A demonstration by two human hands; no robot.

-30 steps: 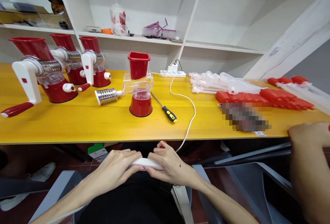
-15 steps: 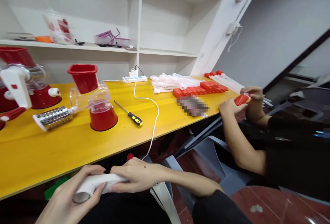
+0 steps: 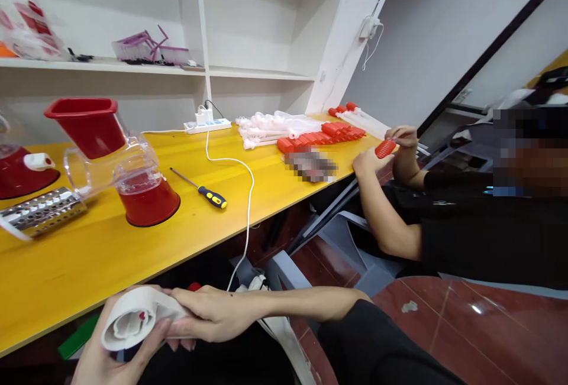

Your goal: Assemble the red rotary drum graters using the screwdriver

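Both my hands grip a white plastic crank handle (image 3: 133,317) below the front edge of the yellow table (image 3: 89,261). My left hand (image 3: 110,352) cups its round hub end from underneath, fingers curled. My right hand (image 3: 213,314) is wrapped round its shaft, with a small red knob (image 3: 194,286) just behind it. On the table above stands a red-based grater body (image 3: 133,178) with a red hopper, and a metal drum (image 3: 42,212) lies to its left.
A screwdriver (image 3: 204,191) and a white cable (image 3: 246,196) lie on the table. At the far right, a seated person's hands (image 3: 386,154) hold a red part (image 3: 385,148) near piles of red and white parts (image 3: 306,130). Shelves stand behind.
My view has swung right and down, bringing the seated person into sight. The crank handle has turned so its hub end faces me, with my left hand now under it.
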